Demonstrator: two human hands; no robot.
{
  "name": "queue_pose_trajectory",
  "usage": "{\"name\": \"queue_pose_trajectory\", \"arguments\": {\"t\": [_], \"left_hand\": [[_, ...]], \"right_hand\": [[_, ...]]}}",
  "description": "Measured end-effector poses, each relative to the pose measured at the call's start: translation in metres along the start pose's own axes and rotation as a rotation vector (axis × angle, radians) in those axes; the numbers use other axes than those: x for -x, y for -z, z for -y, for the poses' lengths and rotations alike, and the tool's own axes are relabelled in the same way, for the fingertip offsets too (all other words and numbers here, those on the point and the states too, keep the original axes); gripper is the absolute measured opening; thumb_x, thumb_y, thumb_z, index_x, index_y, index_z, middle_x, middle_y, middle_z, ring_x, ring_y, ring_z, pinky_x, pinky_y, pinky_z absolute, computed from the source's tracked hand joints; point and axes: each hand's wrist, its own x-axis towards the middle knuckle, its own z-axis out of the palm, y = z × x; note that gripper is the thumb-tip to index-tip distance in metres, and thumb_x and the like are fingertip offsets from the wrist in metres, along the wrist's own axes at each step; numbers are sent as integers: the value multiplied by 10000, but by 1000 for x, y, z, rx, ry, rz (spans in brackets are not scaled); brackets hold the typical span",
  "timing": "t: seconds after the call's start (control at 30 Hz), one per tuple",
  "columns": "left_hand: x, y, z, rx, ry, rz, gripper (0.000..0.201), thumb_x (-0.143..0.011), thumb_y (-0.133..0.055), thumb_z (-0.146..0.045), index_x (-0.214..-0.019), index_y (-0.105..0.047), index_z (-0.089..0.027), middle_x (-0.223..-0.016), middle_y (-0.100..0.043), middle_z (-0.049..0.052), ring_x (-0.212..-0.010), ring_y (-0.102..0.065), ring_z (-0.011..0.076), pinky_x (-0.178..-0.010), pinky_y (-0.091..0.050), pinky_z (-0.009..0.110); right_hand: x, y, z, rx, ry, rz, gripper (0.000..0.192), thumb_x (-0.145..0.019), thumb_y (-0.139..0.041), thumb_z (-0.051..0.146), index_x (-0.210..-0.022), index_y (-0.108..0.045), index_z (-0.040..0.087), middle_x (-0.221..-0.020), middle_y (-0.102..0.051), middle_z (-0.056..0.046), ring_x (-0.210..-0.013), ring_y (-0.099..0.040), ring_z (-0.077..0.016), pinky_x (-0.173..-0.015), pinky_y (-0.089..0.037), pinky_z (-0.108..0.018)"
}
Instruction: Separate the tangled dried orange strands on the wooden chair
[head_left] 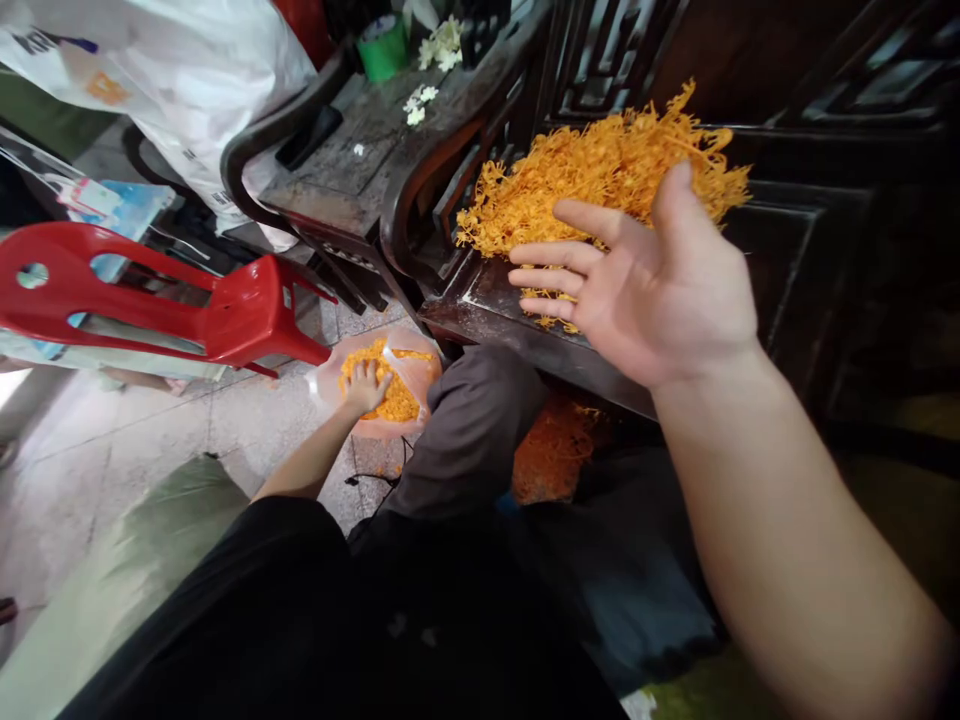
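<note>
A heap of orange, stringy pieces [592, 170] lies on the dark wooden bench [795, 230]; what exactly they are I cannot make out. My right hand [637, 270] hangs in front of this heap, palm turned up and fingers spread, with nothing in it. Down on the floor sits a clear plastic bag [328, 365] with more orange pieces [397, 405] inside. My left hand [366, 388] rests on those pieces at the bag's mouth, its fingers stretched apart.
A red plastic chair [240, 310] stands at the left. On the dark side table [337, 180] are green tape [383, 48], white flowers [420, 102] and a black object [309, 138]. Large white sacks [202, 90] are behind. Beneath the bench shows a reddish-orange bagged mass [553, 450].
</note>
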Motion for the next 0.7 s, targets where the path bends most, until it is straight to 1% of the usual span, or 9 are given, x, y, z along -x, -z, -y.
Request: {"name": "queue_pose_trajectory", "arguments": {"t": [0.07, 0.17, 0.23, 0.33, 0.4, 0.47, 0.57, 0.63, 0.7], "left_hand": [[1, -9, 4, -13, 4, 40, 732, -928, -463, -556, -1508, -451, -111, -1619, -363, 228, -1533, -275, 371, -1210, -224, 598], [-7, 1, 17, -32, 31, 31, 822, -899, -512, -484, -1554, -344, -16, -1625, -302, 291, -1537, -235, 420, -1193, -222, 639], [-15, 17, 25, -28, 15, 25, 821, -858, -572, -449, -1535, -384, -24, -1552, -440, 274, -1456, -390, 406, -1152, -331, 586], [-22, 32, 27, -15, -58, 34, 595, -896, -522, -408, -1435, -555, -157, -1360, -664, 112, -1244, -595, 272, -1076, -446, 437], [-16, 29, 23, -28, -100, 49, 513, -952, -410, -335, -1411, -581, -181, -1356, -673, 78, -1196, -620, 224, -1060, -462, 381], [-4, 18, 17, -67, -138, 83, 526, -968, -369, -290, -1451, -536, -167, -1437, -617, 97, -1242, -599, 224, -1081, -446, 370], [18, 0, 15, -161, -198, 147, 548, -928, -508, -356, -1448, -526, -186, -1550, -500, 119, -1386, -475, 283, -1168, -349, 438], [29, -3, 20, -228, -209, 170, 524, -907, -559, -415, -1380, -578, -192, -1576, -444, 143, -1421, -413, 326, -1177, -314, 481], [35, -2, 25, -280, -208, 176, 483, -922, -534, -485, -1298, -629, -198, -1538, -445, 166, -1395, -413, 346, -1150, -326, 493]], "right_hand": [[-1, -1, -1, -4, -4, -11, 652, -876, -386, 815, -1163, -600, 270, -1170, -702, -125, -1145, -664, -335, -894, -588, -521], [-2, 0, -3, -6, -15, -37, 626, -905, -379, 788, -1134, -621, 257, -1114, -714, -120, -1095, -684, -313, -857, -595, -487], [-2, 2, -4, -5, -13, -64, 615, -918, -377, 775, -1118, -634, 254, -1075, -719, -115, -1066, -693, -300, -832, -597, -467], [-3, 5, -5, -16, -9, -98, 592, -909, -404, 777, -1076, -657, 268, -1022, -725, -104, -1016, -702, -291, -797, -601, -445], [-4, 6, -6, -24, -21, -110, 561, -930, -395, 751, -1048, -672, 277, -1004, -727, -95, -981, -705, -280, -795, -601, -438], [-7, 5, -7, -29, -33, -126, 548, -967, -356, 710, -1028, -685, 276, -995, -729, -88, -952, -707, -263, -804, -598, -431], [-12, 6, -11, -38, -43, -149, 567, -979, -343, 693, -1007, -700, 254, -971, -732, -91, -892, -707, -243, -786, -591, -409], [-14, 7, -14, -31, -48, -151, 570, -972, -354, 702, -1000, -703, 252, -955, -733, -88, -868, -705, -237, -776, -584, -402], [-16, 8, -16, -19, -44, -156, 569, -973, -356, 701, -994, -703, 251, -938, -733, -87, -860, -705, -241, -770, -578, -405]]}}
